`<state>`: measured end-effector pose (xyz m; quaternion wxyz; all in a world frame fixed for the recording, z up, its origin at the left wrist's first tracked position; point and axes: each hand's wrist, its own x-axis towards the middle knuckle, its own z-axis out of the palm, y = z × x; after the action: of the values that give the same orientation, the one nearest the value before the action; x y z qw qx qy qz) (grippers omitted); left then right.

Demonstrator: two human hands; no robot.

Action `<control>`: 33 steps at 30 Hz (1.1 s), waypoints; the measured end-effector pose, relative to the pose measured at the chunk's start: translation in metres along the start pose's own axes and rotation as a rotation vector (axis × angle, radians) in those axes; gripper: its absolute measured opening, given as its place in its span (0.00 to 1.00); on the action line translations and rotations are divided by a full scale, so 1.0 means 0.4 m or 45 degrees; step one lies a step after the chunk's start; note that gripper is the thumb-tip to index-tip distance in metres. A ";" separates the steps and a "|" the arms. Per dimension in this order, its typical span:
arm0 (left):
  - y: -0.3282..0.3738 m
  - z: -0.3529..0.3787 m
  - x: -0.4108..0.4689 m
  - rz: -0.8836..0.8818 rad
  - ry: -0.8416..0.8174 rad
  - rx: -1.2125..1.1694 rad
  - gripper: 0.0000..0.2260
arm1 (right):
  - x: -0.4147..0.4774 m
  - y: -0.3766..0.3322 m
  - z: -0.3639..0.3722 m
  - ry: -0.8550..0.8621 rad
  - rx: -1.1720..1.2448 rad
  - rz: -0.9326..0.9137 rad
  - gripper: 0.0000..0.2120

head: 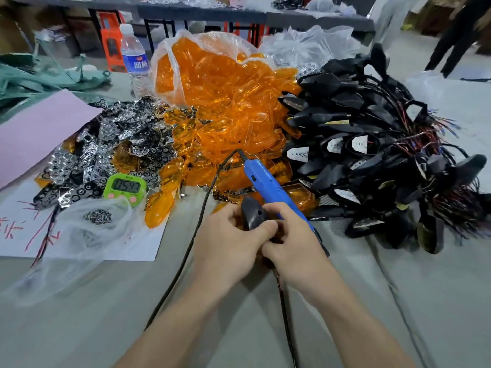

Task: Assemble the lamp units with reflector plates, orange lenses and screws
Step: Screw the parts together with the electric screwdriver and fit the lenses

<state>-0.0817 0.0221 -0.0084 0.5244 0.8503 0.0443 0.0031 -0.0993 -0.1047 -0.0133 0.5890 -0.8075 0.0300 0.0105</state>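
My left hand (228,243) grips a black lamp unit (253,212) at the table's middle, back side up, its wire trailing toward me. My right hand (289,235) holds a blue electric screwdriver (268,184), its tip hidden behind my fingers at the unit. Orange lenses (228,107) spill from a clear bag behind. Shiny reflector plates (119,139) lie heaped to the left. Screws (97,217) sit inside a clear bag at the front left. A heap of black lamp units with wires (377,160) fills the right.
A green digital timer (125,187) stands by the plates. A water bottle (134,58) is at the back left, pink paper (34,134) and white paper (87,248) on the left. The screwdriver's black cord (191,243) runs down toward me. A person stands at far right (457,35).
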 end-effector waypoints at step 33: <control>-0.097 -0.092 0.039 0.480 -0.223 0.387 0.18 | -0.030 0.080 0.049 0.177 -1.004 -0.511 0.23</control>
<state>-0.0707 0.0737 -0.0271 0.3827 0.9095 -0.1607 0.0204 -0.1127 -0.0953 -0.0491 0.2232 -0.9589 -0.0939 -0.1477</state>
